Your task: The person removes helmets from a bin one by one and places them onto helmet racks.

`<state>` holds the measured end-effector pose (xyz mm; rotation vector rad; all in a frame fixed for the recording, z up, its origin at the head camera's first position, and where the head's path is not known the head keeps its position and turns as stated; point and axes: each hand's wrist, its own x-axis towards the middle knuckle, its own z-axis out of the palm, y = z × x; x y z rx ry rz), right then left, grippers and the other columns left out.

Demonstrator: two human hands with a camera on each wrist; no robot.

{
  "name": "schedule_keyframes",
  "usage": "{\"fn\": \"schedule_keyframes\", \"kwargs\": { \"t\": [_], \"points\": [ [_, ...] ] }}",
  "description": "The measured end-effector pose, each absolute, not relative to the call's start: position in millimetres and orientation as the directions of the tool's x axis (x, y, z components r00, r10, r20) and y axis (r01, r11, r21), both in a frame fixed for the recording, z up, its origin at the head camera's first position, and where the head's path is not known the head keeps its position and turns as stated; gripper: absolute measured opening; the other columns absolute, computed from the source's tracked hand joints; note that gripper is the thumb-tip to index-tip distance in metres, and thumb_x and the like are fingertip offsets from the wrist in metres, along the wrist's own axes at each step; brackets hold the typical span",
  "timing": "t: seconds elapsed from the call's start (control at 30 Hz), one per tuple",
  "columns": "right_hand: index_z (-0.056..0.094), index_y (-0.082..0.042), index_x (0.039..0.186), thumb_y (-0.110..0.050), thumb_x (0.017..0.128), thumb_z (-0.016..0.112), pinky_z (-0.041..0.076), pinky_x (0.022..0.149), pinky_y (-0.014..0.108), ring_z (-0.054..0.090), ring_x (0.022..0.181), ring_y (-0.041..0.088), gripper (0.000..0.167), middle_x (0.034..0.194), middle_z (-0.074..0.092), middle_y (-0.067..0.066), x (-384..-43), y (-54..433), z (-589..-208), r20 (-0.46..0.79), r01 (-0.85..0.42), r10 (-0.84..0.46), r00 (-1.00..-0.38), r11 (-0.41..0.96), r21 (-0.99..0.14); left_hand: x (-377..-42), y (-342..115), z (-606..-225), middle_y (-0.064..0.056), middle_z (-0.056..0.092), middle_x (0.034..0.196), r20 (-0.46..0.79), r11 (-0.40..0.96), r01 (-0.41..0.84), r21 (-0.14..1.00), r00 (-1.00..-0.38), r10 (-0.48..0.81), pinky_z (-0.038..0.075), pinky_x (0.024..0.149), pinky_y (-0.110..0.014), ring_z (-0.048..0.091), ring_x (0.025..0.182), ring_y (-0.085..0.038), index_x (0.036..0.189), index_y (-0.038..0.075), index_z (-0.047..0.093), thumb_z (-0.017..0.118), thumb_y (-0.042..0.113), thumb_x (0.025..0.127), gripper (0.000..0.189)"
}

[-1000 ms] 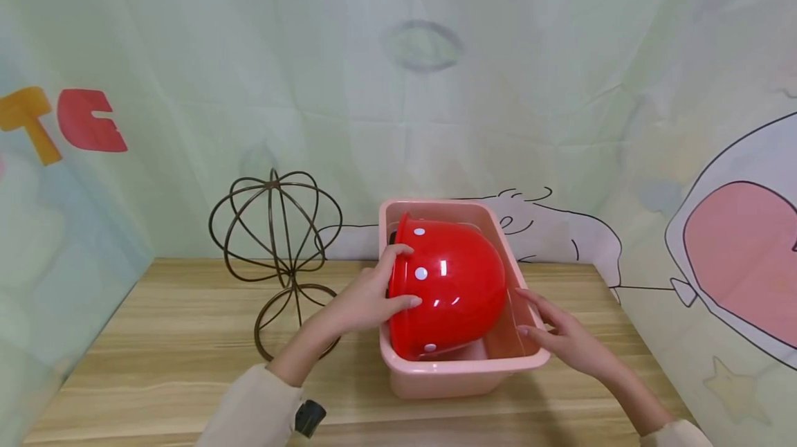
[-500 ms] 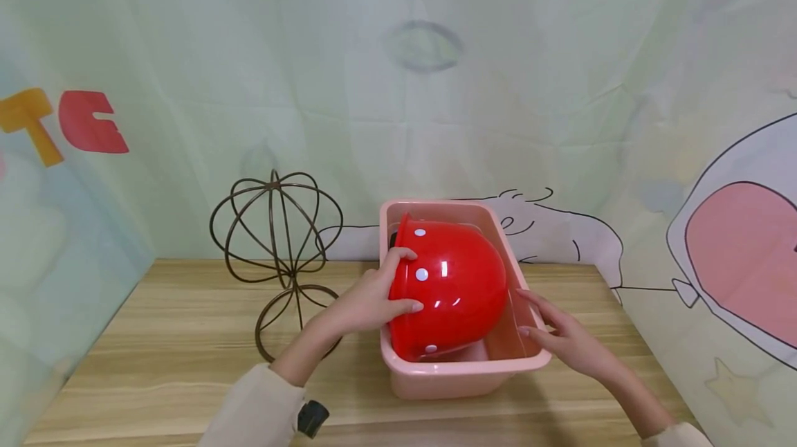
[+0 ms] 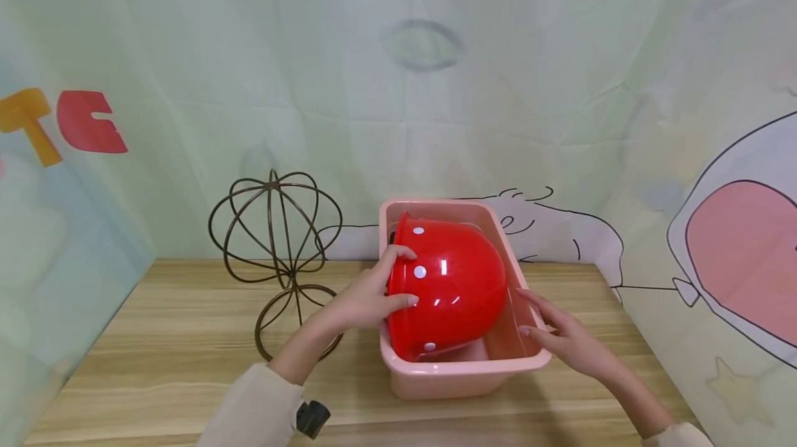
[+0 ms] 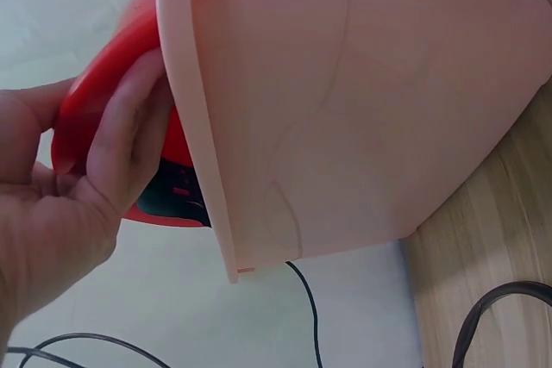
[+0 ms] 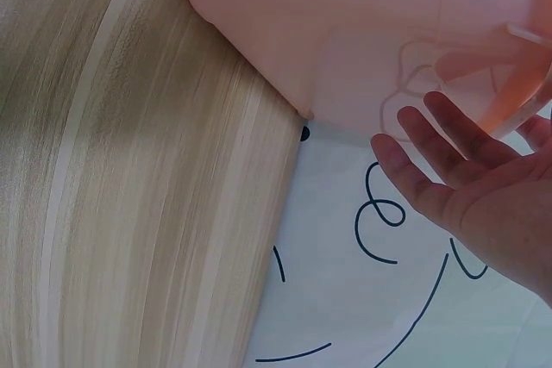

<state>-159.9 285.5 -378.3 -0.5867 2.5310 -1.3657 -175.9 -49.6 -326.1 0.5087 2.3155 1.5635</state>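
A glossy red helmet (image 3: 457, 281) with white dots lies on its side in a pink plastic bin (image 3: 461, 383), its dome toward the right. My left hand (image 3: 367, 295) grips the helmet's rim at the bin's left side. In the left wrist view, fingers curl inside the red rim beside a dark inner part (image 4: 172, 191), with the thumb on the outer side. My right hand (image 3: 573, 343) rests over the bin's right edge, thumb and one fingertip on the inner side. The right wrist view shows its other fingers (image 5: 448, 144) loosely extended along the outside of the bin.
A brown wire stand (image 3: 274, 225) with a globe-shaped top and round base stands left of the bin on the wooden table (image 3: 168, 364). Printed cloth (image 3: 349, 87) encloses the back and sides. A black cable (image 4: 310, 299) shows in the left wrist view.
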Motion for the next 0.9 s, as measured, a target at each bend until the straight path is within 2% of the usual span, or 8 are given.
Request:
{"fn": "schedule_keyframes", "kwargs": {
  "t": [0.5, 0.77, 0.9],
  "points": [
    [0.030, -0.007, 0.141, -0.018, 0.090, 0.058, 0.053, 0.076, 0.034, 0.044, 0.114, 0.047, 0.060, 0.139, 0.031, 0.027, -159.6, 286.5, -379.2, 0.028, -0.272, -0.445, -0.895, 0.495, -0.825, -181.0, -50.4, -324.0, -0.011, 0.042, 0.122, -0.038, 0.291, 0.089, 0.953, -0.914, 0.404, 0.056, 0.064, -0.038, 0.049, 0.107, -0.031, 0.122, 0.018, 0.038, 0.067, -0.001, 0.079, 0.055],
    [0.030, -0.005, 0.141, -0.018, 0.090, 0.058, 0.053, 0.077, 0.033, 0.045, 0.113, 0.045, 0.060, 0.137, 0.033, 0.027, -159.4, 286.7, -379.6, 0.035, -0.281, -0.447, -0.894, 0.496, -0.822, -182.5, -53.1, -324.6, -0.013, 0.037, 0.127, -0.058, 0.229, 0.037, 0.973, -0.916, 0.396, 0.056, 0.063, -0.040, 0.043, 0.113, -0.034, 0.136, 0.024, 0.024, 0.068, -0.004, 0.076, 0.079],
    [0.030, -0.005, 0.141, -0.017, 0.090, 0.058, 0.053, 0.077, 0.033, 0.046, 0.112, 0.045, 0.060, 0.137, 0.034, 0.027, -159.7, 287.0, -379.7, 0.040, -0.284, -0.450, -0.892, 0.490, -0.824, -181.3, -57.9, -321.8, -0.016, 0.043, 0.123, -0.077, 0.196, 0.008, 0.981, -0.903, 0.422, 0.056, 0.062, -0.041, 0.051, 0.106, -0.032, 0.139, 0.025, 0.021, 0.066, -0.006, 0.077, 0.083]
  ]
}}
